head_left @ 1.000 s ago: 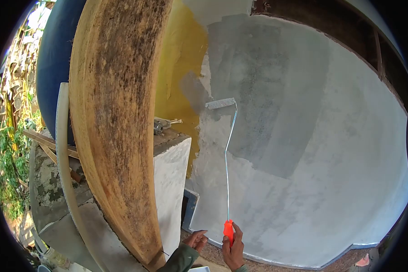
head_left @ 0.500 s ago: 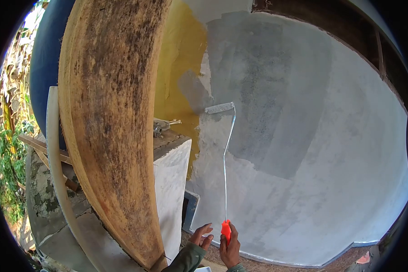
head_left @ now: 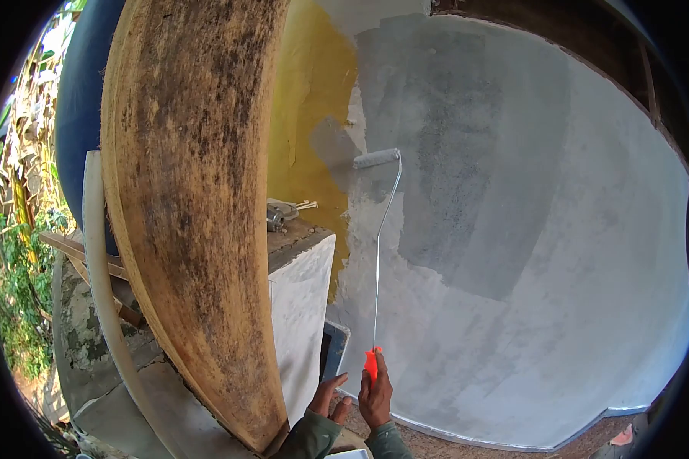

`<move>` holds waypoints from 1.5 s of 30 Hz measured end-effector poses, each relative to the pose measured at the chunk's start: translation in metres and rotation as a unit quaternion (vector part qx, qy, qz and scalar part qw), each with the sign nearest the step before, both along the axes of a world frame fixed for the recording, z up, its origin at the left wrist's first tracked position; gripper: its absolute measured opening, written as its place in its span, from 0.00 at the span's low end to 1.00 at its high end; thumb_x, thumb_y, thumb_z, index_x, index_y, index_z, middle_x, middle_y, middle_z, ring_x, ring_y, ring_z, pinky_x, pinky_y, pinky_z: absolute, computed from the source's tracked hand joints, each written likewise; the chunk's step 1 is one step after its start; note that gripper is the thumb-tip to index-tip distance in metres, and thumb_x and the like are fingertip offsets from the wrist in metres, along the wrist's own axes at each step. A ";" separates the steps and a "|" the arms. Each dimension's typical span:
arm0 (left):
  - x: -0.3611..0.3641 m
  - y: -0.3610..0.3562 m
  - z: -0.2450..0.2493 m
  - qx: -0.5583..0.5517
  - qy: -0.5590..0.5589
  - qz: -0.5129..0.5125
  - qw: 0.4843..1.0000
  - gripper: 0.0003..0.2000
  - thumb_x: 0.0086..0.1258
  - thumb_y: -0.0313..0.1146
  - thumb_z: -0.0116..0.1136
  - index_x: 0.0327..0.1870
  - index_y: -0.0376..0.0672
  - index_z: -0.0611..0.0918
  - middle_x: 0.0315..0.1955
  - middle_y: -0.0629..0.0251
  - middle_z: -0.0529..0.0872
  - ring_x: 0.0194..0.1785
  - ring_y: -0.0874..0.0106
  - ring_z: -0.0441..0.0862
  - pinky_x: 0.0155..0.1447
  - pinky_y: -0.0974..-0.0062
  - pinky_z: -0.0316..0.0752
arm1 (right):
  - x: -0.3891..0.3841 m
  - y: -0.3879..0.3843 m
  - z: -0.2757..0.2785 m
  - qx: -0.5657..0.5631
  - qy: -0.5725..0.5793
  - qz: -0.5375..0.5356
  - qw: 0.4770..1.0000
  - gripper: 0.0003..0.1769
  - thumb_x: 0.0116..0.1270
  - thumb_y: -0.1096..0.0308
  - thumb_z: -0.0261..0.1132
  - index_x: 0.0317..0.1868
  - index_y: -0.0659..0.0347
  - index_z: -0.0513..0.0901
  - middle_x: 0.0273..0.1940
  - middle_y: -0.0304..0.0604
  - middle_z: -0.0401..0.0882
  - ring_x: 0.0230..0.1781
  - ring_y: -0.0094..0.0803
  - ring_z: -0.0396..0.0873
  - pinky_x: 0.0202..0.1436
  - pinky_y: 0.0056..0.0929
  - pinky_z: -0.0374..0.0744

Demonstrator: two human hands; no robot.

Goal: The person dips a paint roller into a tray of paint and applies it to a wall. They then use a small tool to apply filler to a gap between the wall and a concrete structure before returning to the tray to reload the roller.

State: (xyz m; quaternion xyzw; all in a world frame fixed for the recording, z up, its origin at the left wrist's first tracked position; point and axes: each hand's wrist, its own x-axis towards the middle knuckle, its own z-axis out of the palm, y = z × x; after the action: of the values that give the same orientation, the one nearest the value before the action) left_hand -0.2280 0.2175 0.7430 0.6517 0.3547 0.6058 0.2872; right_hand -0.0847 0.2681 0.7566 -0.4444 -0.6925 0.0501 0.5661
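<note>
Right hand (head_left: 375, 394) grips the orange-handled long wire paint roller (head_left: 376, 158) mid-stroke on the grey plastered wall (head_left: 513, 191), left hand (head_left: 328, 396) seemingly open; the yellow unpainted patch (head_left: 306, 115) alongside calls for steady pressure.

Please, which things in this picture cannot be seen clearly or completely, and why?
All in the head view:
- Orange handle of the paint roller: its lower part is covered by the right hand.
- White object: cut off by the bottom edge.
- Small metal things on the ledge: too small to name.
- Left hand: open, but whether it touches the wooden post cannot be told.
</note>
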 end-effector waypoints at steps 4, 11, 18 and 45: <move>-0.013 -0.034 0.050 0.012 -0.016 -0.045 0.999 0.27 0.79 0.35 0.61 0.75 0.37 0.71 0.68 0.47 0.78 0.70 0.55 0.77 0.72 0.60 0.75 | -0.019 0.026 0.028 -0.001 0.020 0.014 1.000 0.32 0.80 0.77 0.57 0.81 0.61 0.62 0.74 0.63 0.71 0.72 0.62 0.74 0.72 0.46 0.77; -0.030 -0.067 0.096 0.143 0.042 -0.006 0.989 0.21 0.79 0.34 0.59 0.69 0.35 0.78 0.58 0.47 0.86 0.60 0.54 0.85 0.64 0.60 0.80 | -0.031 0.060 0.056 0.055 -0.010 -0.022 0.998 0.32 0.82 0.72 0.56 0.82 0.59 0.58 0.55 0.60 0.83 0.49 0.52 0.85 0.51 0.42 0.82; -0.063 -0.100 0.113 0.206 0.082 0.047 0.974 0.20 0.83 0.40 0.54 0.65 0.33 0.80 0.53 0.48 0.88 0.54 0.56 0.87 0.55 0.64 0.82 | 0.001 -0.002 -0.010 -0.081 0.065 -0.004 0.995 0.30 0.84 0.66 0.56 0.80 0.58 0.58 0.34 0.51 0.81 0.27 0.36 0.78 0.33 0.36 0.76; -0.088 -0.115 0.143 0.387 0.097 0.204 0.894 0.19 0.84 0.42 0.53 0.62 0.37 0.83 0.43 0.50 0.91 0.43 0.53 0.90 0.51 0.52 0.86 | -0.082 0.108 0.136 0.071 0.040 0.020 0.996 0.33 0.82 0.70 0.56 0.84 0.49 0.60 0.67 0.61 0.79 0.59 0.62 0.83 0.59 0.48 0.82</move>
State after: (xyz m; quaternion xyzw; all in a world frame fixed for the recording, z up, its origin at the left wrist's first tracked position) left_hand -0.3159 0.1020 0.8856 0.6802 0.2433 0.6743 -0.1531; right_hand -0.1665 0.3763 0.8925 -0.3864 -0.6803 0.0297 0.6221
